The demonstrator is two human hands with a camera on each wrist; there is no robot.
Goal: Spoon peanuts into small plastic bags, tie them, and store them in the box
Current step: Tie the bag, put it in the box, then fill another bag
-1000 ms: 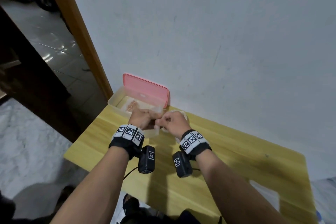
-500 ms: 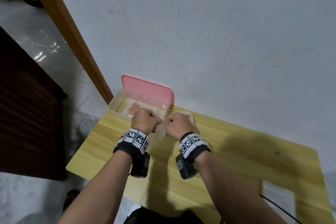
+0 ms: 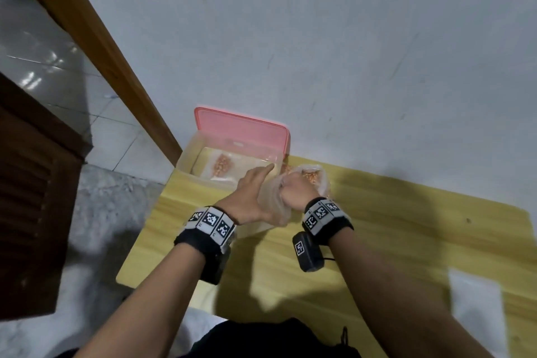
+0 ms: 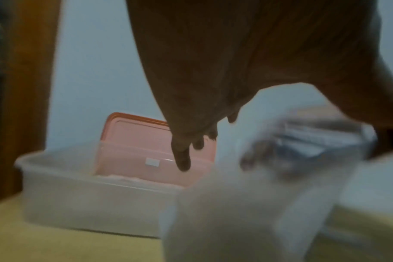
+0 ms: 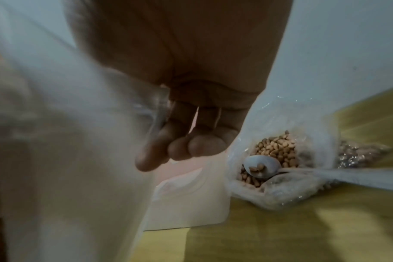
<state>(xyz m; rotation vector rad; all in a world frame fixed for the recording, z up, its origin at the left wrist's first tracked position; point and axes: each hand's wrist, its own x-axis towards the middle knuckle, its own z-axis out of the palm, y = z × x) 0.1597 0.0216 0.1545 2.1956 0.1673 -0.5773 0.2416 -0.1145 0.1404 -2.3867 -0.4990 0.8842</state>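
head view: the left hand [image 3: 252, 197] reaches with straight fingers over the box [image 3: 186, 163]. the right hand [image 3: 295, 193] pinches a small plastic bag [image 3: 271, 200] above the desk [image 3: 406, 241].

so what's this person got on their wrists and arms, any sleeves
No sleeves: both forearms are bare. The left hand and right hand each have a black wristband topped by white tiles printed with black square markers. A small black camera box hangs under each wrist, with a thin black cable.
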